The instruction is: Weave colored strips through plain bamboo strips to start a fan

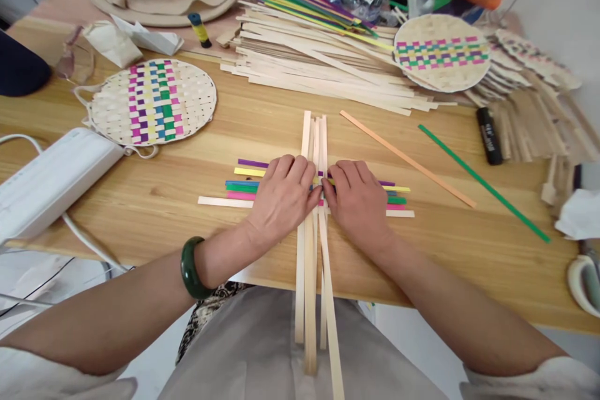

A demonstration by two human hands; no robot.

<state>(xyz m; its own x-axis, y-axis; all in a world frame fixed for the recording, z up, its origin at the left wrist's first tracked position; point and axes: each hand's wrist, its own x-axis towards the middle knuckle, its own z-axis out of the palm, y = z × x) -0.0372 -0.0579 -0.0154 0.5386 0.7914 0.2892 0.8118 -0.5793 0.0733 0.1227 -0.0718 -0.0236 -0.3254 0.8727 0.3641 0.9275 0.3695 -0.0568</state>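
While my left hand [285, 190], curled narrow, holds the coloured strips [241, 187], whose long axes run sideways on the table [164, 219], pale wooden strips [310, 300] cross them, pointing away from me and overhanging its near edge. My right hand [359, 200] pinches the coloured strips too; rightward slant an orange strip [407, 159] and a green strip [484, 184].

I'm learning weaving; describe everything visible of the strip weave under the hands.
The strip weave lies on the table: pale, flat, wood-like strips overhanging the near edge, crossed by purple, yellow, blue, green, pink and pale ones. Ends look loose. The left hand and right hand touch the crossing, partly hiding it.
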